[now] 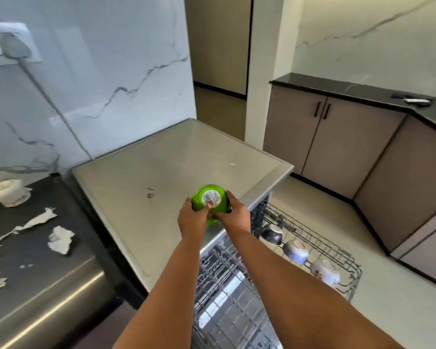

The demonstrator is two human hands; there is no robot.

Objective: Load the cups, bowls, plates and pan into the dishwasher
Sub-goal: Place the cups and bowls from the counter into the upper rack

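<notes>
Plainly, both hands hold one glossy green plastic bowl (208, 203) upside down above the front edge of the grey steel table (161, 157), which is the top of the dishwasher. The left hand (191, 219) grips the bowl's near-left side, its thumb pressing on the white barcode sticker (211, 196) on the base. The right hand (235, 212) curls round the right side of the bowl, fingers closed on its wall.

From here, I judge the main risk to be the carry down and to the right. The pulled-out grey wire upper rack (320, 250) sits below and to the right of the hands, and the bowl must clear the table's edge on the way; a knock there could loosen the hold. The smooth, shiny wall may slip if one hand lets go before the other has a firm hold. Three inverted pieces already sit in a row in the rack: a dark bowl (271, 234), a blue-and-white cup (295, 251) and a white patterned cup (325, 272). Setting the green bowl down carelessly could knock these or leave it tilted on the wires. A lower wire rack (227, 298) shows beneath the forearms.

The green bowl looks small, round and light, bright lime in colour. Its inside is turned away and cannot be seen.
</notes>
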